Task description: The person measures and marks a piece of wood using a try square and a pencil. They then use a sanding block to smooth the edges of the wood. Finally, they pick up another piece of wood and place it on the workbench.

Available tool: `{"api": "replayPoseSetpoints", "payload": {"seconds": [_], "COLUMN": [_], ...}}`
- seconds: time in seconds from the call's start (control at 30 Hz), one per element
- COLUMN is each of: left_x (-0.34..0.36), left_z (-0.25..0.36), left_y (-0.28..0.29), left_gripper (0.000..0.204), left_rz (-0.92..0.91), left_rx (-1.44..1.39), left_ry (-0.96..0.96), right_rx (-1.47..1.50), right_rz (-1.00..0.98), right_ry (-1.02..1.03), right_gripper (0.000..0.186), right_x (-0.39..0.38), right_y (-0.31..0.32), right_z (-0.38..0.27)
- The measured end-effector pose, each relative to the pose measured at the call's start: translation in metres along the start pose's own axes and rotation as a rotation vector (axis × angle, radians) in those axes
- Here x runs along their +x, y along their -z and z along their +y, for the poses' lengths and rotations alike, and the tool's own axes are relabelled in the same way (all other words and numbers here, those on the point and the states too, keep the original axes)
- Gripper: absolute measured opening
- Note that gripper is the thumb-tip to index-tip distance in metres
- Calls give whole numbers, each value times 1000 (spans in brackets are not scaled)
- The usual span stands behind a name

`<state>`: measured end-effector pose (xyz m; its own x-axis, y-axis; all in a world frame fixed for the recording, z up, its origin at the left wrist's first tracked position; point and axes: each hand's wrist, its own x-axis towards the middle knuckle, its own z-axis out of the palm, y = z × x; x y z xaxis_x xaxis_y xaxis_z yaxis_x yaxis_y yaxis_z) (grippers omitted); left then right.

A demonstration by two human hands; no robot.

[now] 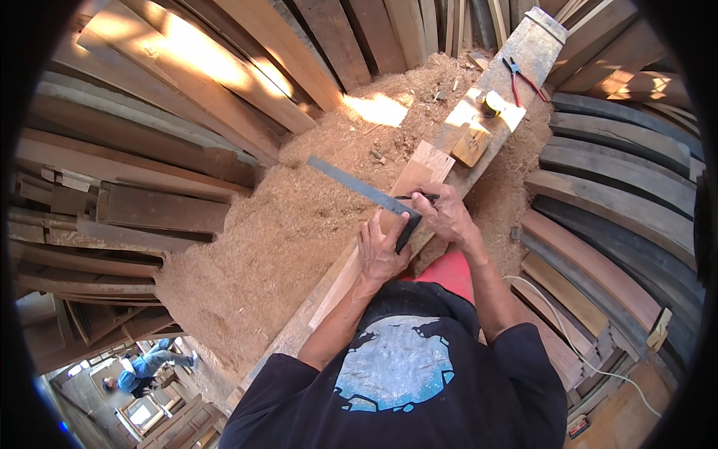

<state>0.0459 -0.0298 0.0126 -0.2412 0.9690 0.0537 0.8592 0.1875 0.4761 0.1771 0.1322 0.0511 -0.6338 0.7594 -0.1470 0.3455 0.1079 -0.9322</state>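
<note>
From where I stand, the try square (348, 183) lies aslant across a pale, reddish-tan board (431, 158), its straight grey metal blade jutting well out past one long edge and its short, dark stock set crosswise at the other end. The board is long, narrow and smooth-faced, resting lengthwise along a worn plank (527, 45), part of its middle covered by the square. Just beside the blade, near the stock, a slim dark marking tool, perhaps a pencil though its tip is hard to make out, is held almost level over the wood.
</note>
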Motion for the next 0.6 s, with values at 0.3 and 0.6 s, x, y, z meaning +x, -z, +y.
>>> {"api": "replayPoseSetpoints", "payload": {"seconds": [0.3,0.6], "left_x": [-2,0], "left_z": [-3,0], "left_y": [-3,0], "left_gripper": [66,64], "left_rz": [-6,-2], "left_rx": [-30,10], "left_ry": [14,-11], "right_rx": [-76,69], "right_rz": [-33,-38], "right_ry": [-56,-84], "right_gripper": [23,29], "right_x": [-1,3], "right_y": [16,-7], "right_z": [-7,6]}}
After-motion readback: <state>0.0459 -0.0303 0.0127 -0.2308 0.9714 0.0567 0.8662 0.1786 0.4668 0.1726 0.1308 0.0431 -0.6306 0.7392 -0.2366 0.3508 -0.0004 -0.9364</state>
